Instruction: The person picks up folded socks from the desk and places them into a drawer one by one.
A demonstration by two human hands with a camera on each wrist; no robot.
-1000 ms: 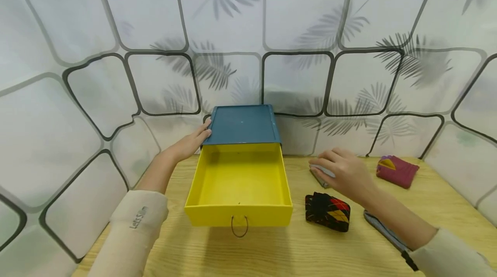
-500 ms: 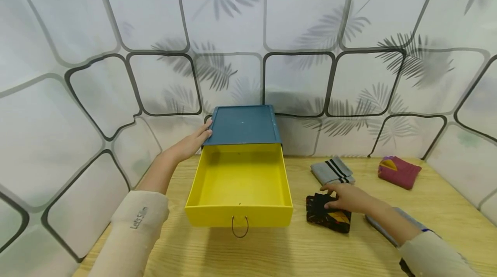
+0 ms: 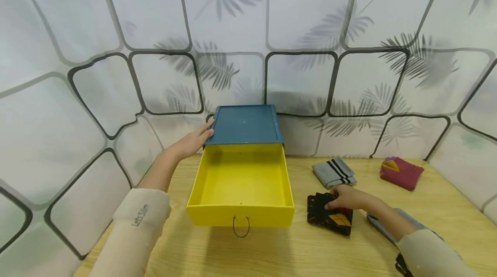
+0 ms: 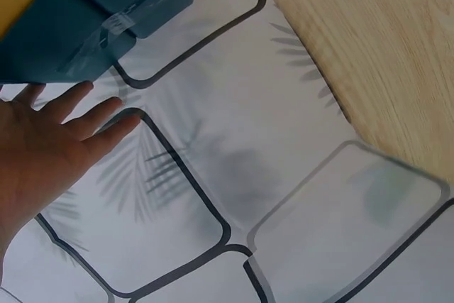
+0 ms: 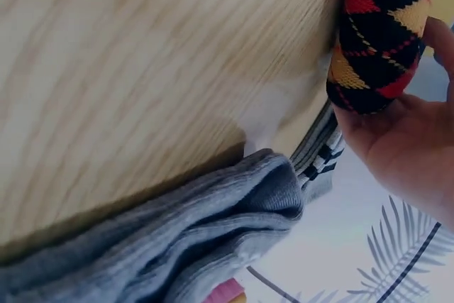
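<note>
My left hand (image 3: 191, 142) rests with straight fingers against the left side of the blue drawer box (image 3: 245, 124); in the left wrist view its fingers lie along the blue wall. The yellow drawer (image 3: 240, 214), with a thin loop handle, is pulled out and bare inside. To its right, my right hand (image 3: 349, 197) grips the folded black argyle socks (image 3: 330, 216) with red and yellow diamonds. The right wrist view shows thumb and fingers on either side of the argyle bundle (image 5: 383, 40), which appears close over the table.
Folded grey socks with black stripes (image 3: 334, 171) lie behind the right hand. A folded maroon pair (image 3: 401, 172) is at the far right. Plain grey socks (image 5: 177, 232) lie beneath the right forearm. A patterned curtain (image 3: 299, 83) backs the wooden table (image 3: 248, 255).
My right hand has come from the striped grey socks forward to the argyle socks and closed on them. The striped pair is now uncovered. The left hand has stayed on the box.
</note>
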